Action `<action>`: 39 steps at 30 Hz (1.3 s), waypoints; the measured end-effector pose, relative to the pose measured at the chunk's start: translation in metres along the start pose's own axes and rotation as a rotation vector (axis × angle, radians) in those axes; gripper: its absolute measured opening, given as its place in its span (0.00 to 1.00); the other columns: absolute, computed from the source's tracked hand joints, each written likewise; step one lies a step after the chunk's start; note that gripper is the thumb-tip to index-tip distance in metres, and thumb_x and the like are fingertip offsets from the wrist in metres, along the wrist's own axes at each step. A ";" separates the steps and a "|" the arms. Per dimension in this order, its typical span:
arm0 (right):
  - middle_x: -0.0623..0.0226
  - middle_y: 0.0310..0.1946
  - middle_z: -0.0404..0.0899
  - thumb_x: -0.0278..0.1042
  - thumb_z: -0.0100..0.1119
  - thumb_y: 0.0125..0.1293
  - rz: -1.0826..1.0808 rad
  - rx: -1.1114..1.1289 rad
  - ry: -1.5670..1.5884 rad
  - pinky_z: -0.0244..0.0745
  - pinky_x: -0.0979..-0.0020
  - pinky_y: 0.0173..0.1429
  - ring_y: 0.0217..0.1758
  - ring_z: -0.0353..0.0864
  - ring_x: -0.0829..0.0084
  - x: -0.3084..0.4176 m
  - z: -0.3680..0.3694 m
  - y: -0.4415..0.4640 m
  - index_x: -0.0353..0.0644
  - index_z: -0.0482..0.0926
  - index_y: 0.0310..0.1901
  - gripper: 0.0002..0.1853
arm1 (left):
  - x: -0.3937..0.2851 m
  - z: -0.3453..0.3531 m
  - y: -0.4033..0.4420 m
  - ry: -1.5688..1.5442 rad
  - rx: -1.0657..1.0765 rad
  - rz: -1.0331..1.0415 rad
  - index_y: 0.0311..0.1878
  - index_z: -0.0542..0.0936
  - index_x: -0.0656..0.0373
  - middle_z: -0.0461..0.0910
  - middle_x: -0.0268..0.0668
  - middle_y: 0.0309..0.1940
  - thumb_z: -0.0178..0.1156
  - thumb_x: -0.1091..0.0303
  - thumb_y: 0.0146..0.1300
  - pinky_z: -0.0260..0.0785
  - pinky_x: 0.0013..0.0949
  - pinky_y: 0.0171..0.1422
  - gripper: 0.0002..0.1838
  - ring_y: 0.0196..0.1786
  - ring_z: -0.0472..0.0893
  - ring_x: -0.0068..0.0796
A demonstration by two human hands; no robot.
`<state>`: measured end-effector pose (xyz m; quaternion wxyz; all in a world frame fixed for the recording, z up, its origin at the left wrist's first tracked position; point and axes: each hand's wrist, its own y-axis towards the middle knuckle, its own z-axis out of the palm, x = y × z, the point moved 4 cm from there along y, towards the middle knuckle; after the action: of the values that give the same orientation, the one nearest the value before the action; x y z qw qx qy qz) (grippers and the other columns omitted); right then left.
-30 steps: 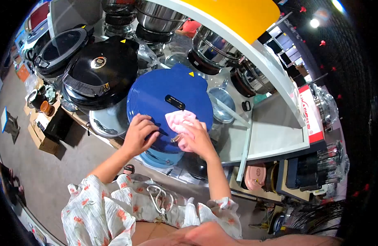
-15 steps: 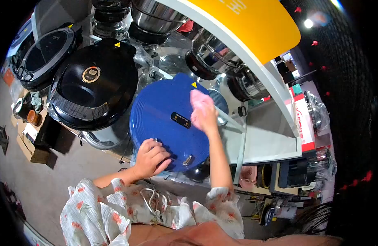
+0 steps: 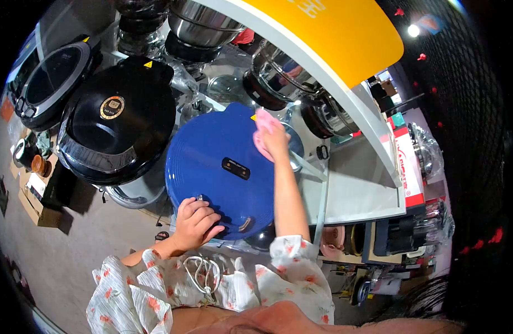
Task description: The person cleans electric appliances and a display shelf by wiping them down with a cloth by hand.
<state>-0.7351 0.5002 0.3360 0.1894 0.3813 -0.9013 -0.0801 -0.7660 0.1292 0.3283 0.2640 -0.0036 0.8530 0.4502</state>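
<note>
A round blue appliance lid point(image 3: 212, 150) with a small black panel point(image 3: 236, 168) lies in front of me. My right hand point(image 3: 273, 140) presses a pink cloth point(image 3: 262, 125) on the lid's upper right edge, beside a yellow warning triangle. At the lid's lower left rim rests my left hand point(image 3: 195, 224), its fingers slightly bent and spread, with no held object visible. A small metallic handle piece point(image 3: 245, 224) shows near the lower edge of the lid.
Left of the lid stands a large black appliance point(image 3: 117, 117), with another dark one point(image 3: 59, 72) beyond it. Steel pots point(image 3: 203, 25) line the back. A white curved stand with a yellow panel point(image 3: 334, 33) arches at the right. Boxes point(image 3: 39, 206) sit lower left.
My right hand has moved with the pink cloth from the lid's lower middle up to its upper right edge. My left hand stays by the near rim. The view has shifted.
</note>
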 end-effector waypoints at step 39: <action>0.58 0.43 0.81 0.24 0.60 0.57 -0.334 0.135 0.476 0.72 0.65 0.54 0.49 0.79 0.59 0.156 -0.086 -0.225 0.38 0.81 0.43 0.11 | 0.082 -0.022 0.081 0.108 0.304 -0.035 0.55 0.78 0.50 0.70 0.40 0.60 0.65 0.51 0.48 0.57 0.51 0.66 0.29 0.64 0.64 0.49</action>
<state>-0.6516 0.2314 0.3934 0.3539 0.5442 -0.7595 0.0414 -0.8661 0.1794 0.3633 0.2232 -0.0025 0.9241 0.3103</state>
